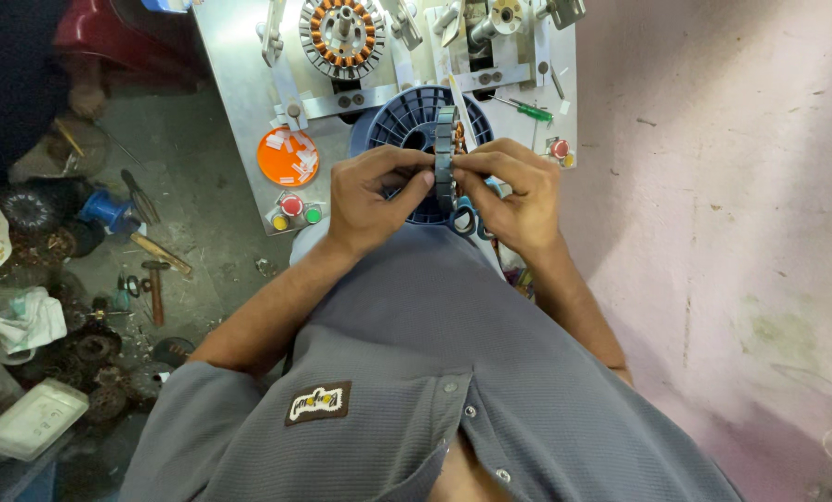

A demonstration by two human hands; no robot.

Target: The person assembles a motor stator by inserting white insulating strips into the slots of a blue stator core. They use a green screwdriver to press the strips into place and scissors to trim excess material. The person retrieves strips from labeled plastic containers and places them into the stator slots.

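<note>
Left hand [371, 195] and right hand [518, 197] pinch a dark grey slotted metal stator ring [445, 158] edge-on between fingertips, above the lap; blue plastic ribbed spool [406, 121] just beyond; farther left, round orange lid with white slips [287, 156]; far, copper-wound stator [342, 35] on grey metal plate [239, 84]

stator ring [445, 158]: dull grey metal | spool [406, 121]: blue plastic
</note>
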